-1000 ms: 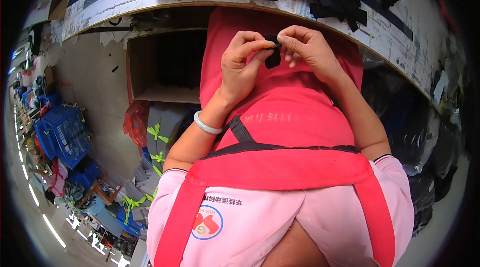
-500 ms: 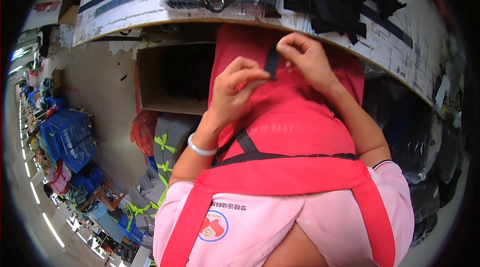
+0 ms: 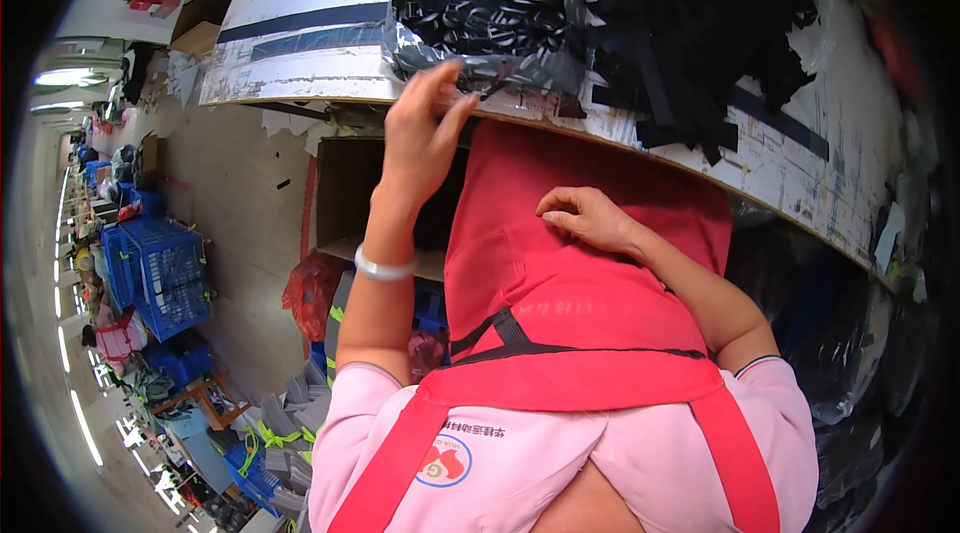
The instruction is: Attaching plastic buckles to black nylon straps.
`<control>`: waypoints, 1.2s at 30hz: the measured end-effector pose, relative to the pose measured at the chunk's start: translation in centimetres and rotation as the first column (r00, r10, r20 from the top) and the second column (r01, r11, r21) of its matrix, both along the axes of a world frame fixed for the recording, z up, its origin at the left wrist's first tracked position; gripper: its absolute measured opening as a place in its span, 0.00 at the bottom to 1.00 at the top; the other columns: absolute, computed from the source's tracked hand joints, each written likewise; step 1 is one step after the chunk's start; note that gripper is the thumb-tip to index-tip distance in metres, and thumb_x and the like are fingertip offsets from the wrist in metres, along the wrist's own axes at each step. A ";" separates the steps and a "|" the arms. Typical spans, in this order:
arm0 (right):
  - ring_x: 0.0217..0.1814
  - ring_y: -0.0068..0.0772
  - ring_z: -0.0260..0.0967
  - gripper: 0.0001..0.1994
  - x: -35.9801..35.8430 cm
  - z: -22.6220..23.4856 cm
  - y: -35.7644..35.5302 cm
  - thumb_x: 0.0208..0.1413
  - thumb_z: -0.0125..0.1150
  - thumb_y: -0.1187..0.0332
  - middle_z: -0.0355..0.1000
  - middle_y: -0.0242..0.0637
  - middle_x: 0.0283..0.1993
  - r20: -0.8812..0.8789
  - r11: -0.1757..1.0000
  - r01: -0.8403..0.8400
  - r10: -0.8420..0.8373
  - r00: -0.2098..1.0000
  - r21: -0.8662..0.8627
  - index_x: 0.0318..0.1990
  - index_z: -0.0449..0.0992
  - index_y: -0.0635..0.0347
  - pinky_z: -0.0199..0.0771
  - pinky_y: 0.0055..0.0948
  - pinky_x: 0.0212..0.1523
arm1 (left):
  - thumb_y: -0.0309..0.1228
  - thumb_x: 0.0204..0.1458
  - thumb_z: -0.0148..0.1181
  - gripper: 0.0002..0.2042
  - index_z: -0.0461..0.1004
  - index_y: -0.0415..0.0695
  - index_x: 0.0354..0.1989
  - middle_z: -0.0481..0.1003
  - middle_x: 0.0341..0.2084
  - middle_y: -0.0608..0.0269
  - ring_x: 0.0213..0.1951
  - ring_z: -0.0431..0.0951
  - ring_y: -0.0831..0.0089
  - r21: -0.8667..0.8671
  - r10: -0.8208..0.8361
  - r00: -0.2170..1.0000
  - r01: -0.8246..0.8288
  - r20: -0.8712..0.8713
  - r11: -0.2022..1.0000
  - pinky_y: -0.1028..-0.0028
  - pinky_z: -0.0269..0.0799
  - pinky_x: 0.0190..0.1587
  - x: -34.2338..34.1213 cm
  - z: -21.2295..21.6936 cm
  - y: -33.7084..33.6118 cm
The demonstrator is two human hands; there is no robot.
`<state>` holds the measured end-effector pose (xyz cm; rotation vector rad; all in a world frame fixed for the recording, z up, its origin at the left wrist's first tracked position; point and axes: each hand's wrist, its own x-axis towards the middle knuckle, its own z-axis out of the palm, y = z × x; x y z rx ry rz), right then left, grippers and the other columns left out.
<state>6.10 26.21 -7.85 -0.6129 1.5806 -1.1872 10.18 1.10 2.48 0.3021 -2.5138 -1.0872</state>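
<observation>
My left hand (image 3: 425,128) is raised at the table's near edge, its fingers and thumb apart. It reaches over the front of a clear plastic bag (image 3: 400,38) filled with small black plastic buckles (image 3: 480,8). I see nothing held between those fingers. Lower and to the right, my right hand (image 3: 590,216) hovers at or rests on the red apron (image 3: 600,168) across my lap. Its fingers are curled in toward the thumb, and no object shows in them.
A heap of black webbing strips (image 3: 690,33) lies on the worn white table (image 3: 310,48), right of the bag. Under the table stands an open cardboard box (image 3: 345,183), with a red plastic bag (image 3: 312,293) below it. Blue crates (image 3: 165,278) stand on the floor at left.
The black strap that was between my hands is out of sight. My left hand has moved up to the buckle bag and opened; my right hand has dropped toward my lap.
</observation>
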 end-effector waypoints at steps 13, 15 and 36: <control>0.27 0.18 0.67 0.09 -1.5 -0.2 0.8 0.59 0.54 0.70 0.72 0.30 0.30 0.103 0.995 0.073 -0.079 0.992 0.063 0.43 0.75 0.65 0.69 0.20 0.27 | 0.28 0.40 0.63 0.18 0.75 0.44 0.44 0.74 0.41 0.48 0.45 0.75 0.51 -0.253 0.007 0.942 0.083 0.335 0.964 0.62 0.71 0.50 -12.1 -3.2 -2.3; 0.27 0.18 0.67 0.09 -1.6 -0.4 0.7 0.59 0.53 0.70 0.72 0.30 0.30 0.114 0.996 0.062 -0.068 0.991 0.061 0.43 0.75 0.65 0.70 0.20 0.27 | 0.26 0.41 0.62 0.13 0.78 0.42 0.38 0.77 0.32 0.52 0.38 0.79 0.59 -0.021 -0.050 0.996 0.052 0.079 0.998 0.67 0.73 0.44 -12.4 -3.4 -3.4; 0.26 0.15 0.66 0.10 -2.5 3.3 -0.1 0.63 0.53 0.66 0.70 0.27 0.30 0.063 0.944 0.300 -0.294 0.954 -0.134 0.44 0.74 0.61 0.69 0.17 0.27 | 0.30 0.54 0.60 0.06 0.73 0.41 0.35 0.74 0.24 0.61 0.22 0.73 0.78 0.990 -0.352 0.930 0.129 -0.102 0.055 0.85 0.59 0.14 -5.6 -0.9 0.9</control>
